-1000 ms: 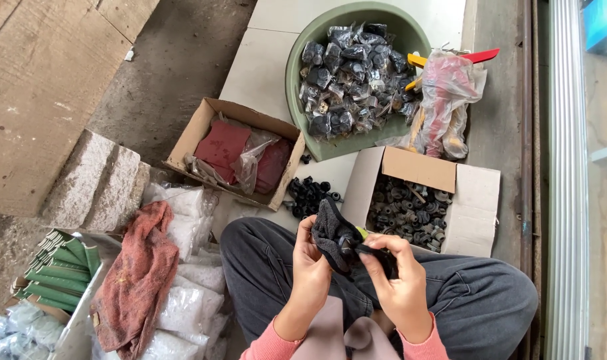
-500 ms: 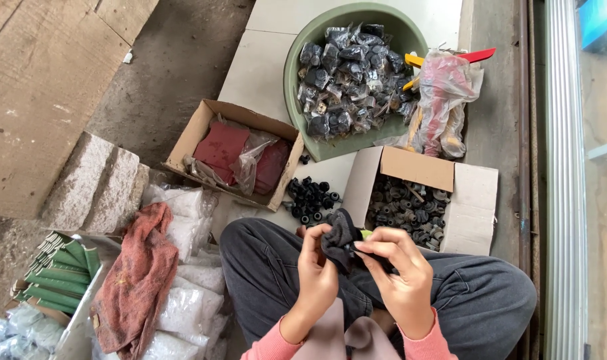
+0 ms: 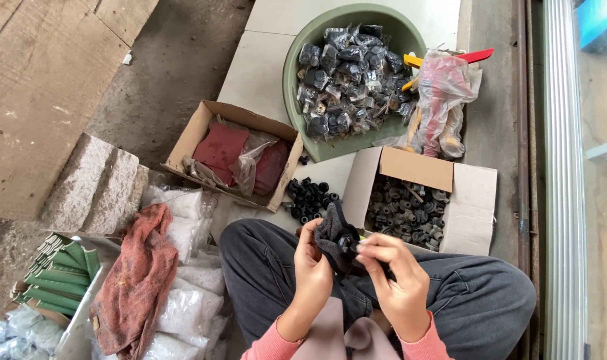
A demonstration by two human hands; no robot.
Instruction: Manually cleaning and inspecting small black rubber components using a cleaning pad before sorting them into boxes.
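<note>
I sit cross-legged in grey trousers. My left hand (image 3: pixel 312 267) grips a dark grey cloth (image 3: pixel 329 235) bunched over my lap. My right hand (image 3: pixel 395 277) pinches a small black rubber part (image 3: pixel 349 245) against that cloth, fingertips closed on it. Just beyond my knees lies a small heap of black rubber rings (image 3: pixel 309 197) on the floor. A white cardboard box (image 3: pixel 473 200) of dark rubber parts stands to the right of that heap.
A green basin (image 3: pixel 297 80) full of bagged black parts sits farther out, beside a plastic bag (image 3: pixel 443 100) with red and yellow tools. A brown box (image 3: pixel 190 137) holds red sheets. On the left are a reddish rag (image 3: pixel 137 280), clear bags, green packets (image 3: pixel 57 277) and a stone block (image 3: pixel 97 187).
Both hands shifted slightly while working the cloth around the black part; the cloth is now bunched higher in my left hand. Nothing else moved.
</note>
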